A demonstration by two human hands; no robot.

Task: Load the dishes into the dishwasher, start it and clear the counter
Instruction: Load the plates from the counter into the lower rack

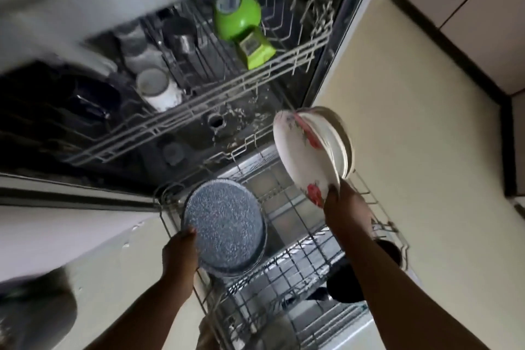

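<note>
The dishwasher stands open with both racks pulled out. My left hand (181,253) grips the edge of a speckled grey-blue plate (224,224), held on edge over the left side of the lower rack (287,273). My right hand (345,207) grips the bottom rim of a stack of white plates with red flowers (306,150), tilted upright above the lower rack's right side. The upper rack (199,105) holds a green lidded container (241,25), a white mug (157,88), steel cups and dark cookware at the left.
The counter edge (85,3) overhangs the upper rack at the top left. Cream floor tiles (412,122) lie to the right, with a dark skirting line and cabinet beyond. A dark round item (346,287) sits at the lower rack's right side. A blurred dark object (37,310) is at the bottom left.
</note>
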